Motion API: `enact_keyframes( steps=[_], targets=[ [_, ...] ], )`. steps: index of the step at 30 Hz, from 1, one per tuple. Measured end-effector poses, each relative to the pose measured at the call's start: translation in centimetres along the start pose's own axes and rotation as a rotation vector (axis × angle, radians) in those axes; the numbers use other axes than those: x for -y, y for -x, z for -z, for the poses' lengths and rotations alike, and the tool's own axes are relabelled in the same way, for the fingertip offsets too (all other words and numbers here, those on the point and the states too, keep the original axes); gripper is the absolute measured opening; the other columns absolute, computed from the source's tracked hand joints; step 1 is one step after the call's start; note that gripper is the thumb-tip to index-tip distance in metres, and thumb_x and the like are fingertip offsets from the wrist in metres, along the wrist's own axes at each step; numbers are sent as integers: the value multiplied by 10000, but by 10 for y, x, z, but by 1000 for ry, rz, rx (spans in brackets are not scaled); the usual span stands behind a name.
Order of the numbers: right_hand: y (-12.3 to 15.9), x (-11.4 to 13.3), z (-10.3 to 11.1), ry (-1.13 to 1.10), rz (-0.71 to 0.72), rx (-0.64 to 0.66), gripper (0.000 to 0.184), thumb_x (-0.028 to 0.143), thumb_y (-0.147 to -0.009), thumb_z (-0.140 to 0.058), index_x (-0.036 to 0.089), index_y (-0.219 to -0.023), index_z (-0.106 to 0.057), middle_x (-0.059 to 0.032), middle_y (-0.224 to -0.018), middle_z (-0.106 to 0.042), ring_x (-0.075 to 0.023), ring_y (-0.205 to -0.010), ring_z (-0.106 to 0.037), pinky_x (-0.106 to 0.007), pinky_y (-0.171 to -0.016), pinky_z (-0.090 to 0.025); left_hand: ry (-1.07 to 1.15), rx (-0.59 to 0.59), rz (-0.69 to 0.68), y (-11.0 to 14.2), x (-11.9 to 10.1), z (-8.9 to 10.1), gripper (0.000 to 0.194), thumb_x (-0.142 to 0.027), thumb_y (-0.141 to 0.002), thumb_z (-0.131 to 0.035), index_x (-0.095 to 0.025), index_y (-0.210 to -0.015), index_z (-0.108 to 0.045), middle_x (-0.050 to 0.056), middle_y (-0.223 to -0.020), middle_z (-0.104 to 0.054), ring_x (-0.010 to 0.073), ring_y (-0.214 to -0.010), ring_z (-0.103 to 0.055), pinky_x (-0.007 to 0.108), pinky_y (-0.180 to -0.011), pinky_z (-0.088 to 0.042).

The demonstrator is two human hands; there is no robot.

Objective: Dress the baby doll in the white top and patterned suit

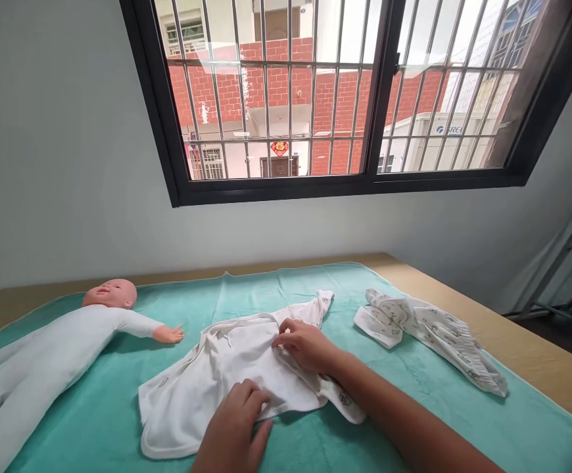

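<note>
A white baby shirt [187,407] lies spread on the turquoise blanket, its small-print sleeves reaching out at the far right and near right. My right hand [310,345] is on the shirt's right side, with thumb and bent fingers closed at the fabric's edge. Against the near edge of the shirt rests my left hand [237,420], fingers bent over the cloth and thumb apart from them. To the left, a baby doll [69,348] in a white bodysuit lies on its back, one arm stretched toward the shirt.
The turquoise blanket [202,299] covers most of a wooden table [404,269]. Printed baby pants [438,328] lie bunched on the right. Behind the table is a wall with a barred window [271,187]. A metal frame [557,263] stands at the far right.
</note>
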State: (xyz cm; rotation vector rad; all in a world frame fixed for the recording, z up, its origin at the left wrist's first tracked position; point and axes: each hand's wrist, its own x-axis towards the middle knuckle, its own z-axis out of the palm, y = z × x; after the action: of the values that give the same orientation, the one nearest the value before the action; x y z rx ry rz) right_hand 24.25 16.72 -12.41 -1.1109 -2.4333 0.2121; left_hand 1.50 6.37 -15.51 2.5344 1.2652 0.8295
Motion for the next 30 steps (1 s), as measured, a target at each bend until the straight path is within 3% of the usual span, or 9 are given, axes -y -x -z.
enact_keyframes(
  steps=[4,7,10,15,20,23,25,28,30],
  targets=[
    [-15,-17,-1,-164,-99,58,239,117,-748,-633,267,-898,-741,2,-939,-653,-142,-770,-613,-250,-731,-464,-177,-92,-63,0,7,-11,103,-159,-833,-513,-227,-817,-588,60,-861,-623,210,-785,-588,319,-676,-481],
    [-21,-29,-7,-390,-261,-69,139,168,-777,-594,212,-847,-705,13,-778,-650,-117,-607,-587,-228,-601,-462,-264,-135,-125,-1,9,-14,118,-132,-824,-498,-225,-778,-555,51,-823,-631,196,-739,-577,302,-637,-453],
    [-21,-35,-13,-572,-385,-195,149,238,-840,-504,198,-846,-648,13,-730,-640,-114,-497,-549,-232,-490,-436,-206,-108,-127,-3,9,-9,115,-133,-830,-496,-226,-766,-521,38,-790,-625,183,-732,-581,282,-623,-453],
    [-17,-37,-12,-365,-289,-466,146,213,-834,-487,210,-852,-631,-35,-847,-644,-184,-798,-594,-293,-698,-480,-136,-99,-188,-5,0,6,129,-137,-835,-485,-224,-740,-491,27,-712,-608,154,-653,-584,257,-553,-439],
    [-11,-48,-4,-195,-208,-427,187,161,-867,-453,221,-932,-618,-53,-981,-640,-197,-920,-582,-337,-827,-460,-272,-118,-383,-1,-11,2,172,-145,-833,-483,-218,-677,-490,9,-620,-596,132,-507,-530,259,-444,-359],
    [-6,-69,2,-19,-196,-351,217,159,-866,-471,226,-1002,-627,-64,-1068,-651,-224,-1014,-566,-380,-923,-418,-183,-95,-392,2,-15,-1,185,-186,-857,-470,-221,-683,-522,2,-604,-596,121,-481,-515,252,-424,-347],
    [-1,-87,8,84,-251,-305,212,184,-866,-495,226,-1015,-641,-68,-1096,-660,-242,-1060,-557,-401,-971,-384,-9,-97,-224,1,-15,7,214,-257,-891,-453,-231,-709,-562,1,-614,-609,122,-510,-538,236,-456,-390],
    [8,-110,16,159,-424,-319,200,248,-886,-503,212,-1008,-658,-78,-1087,-674,-261,-1085,-548,-393,-966,-385,229,-177,321,-7,0,37,298,-427,-912,-441,-238,-774,-625,5,-708,-676,147,-606,-595,237,-553,-476],
    [12,-120,20,169,-504,-358,226,261,-889,-500,188,-1038,-653,-96,-1118,-664,-274,-1108,-531,-388,-970,-384,221,-303,601,-14,25,63,302,-467,-879,-457,-233,-872,-647,11,-835,-715,179,-692,-621,270,-651,-510]
  ],
)
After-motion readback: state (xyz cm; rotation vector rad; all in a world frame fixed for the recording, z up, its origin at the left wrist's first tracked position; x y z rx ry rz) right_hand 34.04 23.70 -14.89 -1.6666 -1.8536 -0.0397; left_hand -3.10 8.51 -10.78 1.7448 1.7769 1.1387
